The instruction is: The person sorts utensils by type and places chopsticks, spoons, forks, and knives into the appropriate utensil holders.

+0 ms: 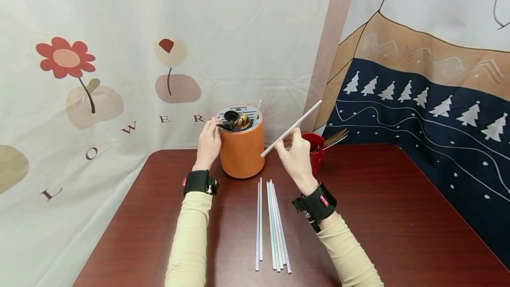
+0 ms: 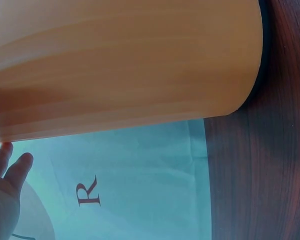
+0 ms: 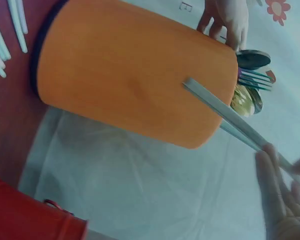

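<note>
My right hand pinches a pale chopstick between thumb and fingers, slanted in the air right of an orange cylindrical utensil holder. In the right wrist view the chopstick's squared end shows against the holder's side, whether touching I cannot tell. My left hand rests against the holder's upper left edge with fairly straight fingers. In the holder's slotted top stand dark spoons, a gold utensil, a fork and another pale chopstick.
Several pale, shiny chopsticks lie lengthwise on the reddish-brown table in front of the holder. Behind my right hand stands a red cup with gold and silver utensils. A printed cloth hangs behind the table.
</note>
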Demonstrator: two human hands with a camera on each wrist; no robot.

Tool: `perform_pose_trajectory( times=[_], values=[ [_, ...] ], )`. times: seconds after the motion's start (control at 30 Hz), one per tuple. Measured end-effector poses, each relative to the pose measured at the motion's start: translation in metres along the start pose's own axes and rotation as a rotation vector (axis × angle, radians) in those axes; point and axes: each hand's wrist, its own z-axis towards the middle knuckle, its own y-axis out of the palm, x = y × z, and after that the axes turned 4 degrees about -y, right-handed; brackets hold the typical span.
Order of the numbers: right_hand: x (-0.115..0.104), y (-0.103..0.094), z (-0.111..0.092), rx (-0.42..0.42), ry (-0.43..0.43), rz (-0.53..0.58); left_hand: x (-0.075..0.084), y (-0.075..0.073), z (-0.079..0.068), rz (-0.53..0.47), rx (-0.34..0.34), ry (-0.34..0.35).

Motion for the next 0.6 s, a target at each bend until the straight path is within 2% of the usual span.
perform_pose_trajectory(
  times=[0.13,0.23,0.4,0.6],
  values=[
    [-0.005,0.003,0.013,0.104,-0.09,0.072,0.001,0.0,-0.001,0.001,-0.004,-0.004],
    [-0.008,0.006,0.021,0.13,-0.129,0.131,0.001,0.0,-0.001,0.006,-0.003,0.0],
    [-0.01,0.014,0.03,0.109,-0.135,0.176,0.001,0.0,-0.001,0.006,0.004,0.005],
    [-0.009,0.025,0.041,0.034,-0.136,0.109,0.003,-0.001,-0.002,0.007,0.0,0.002]
  ],
)
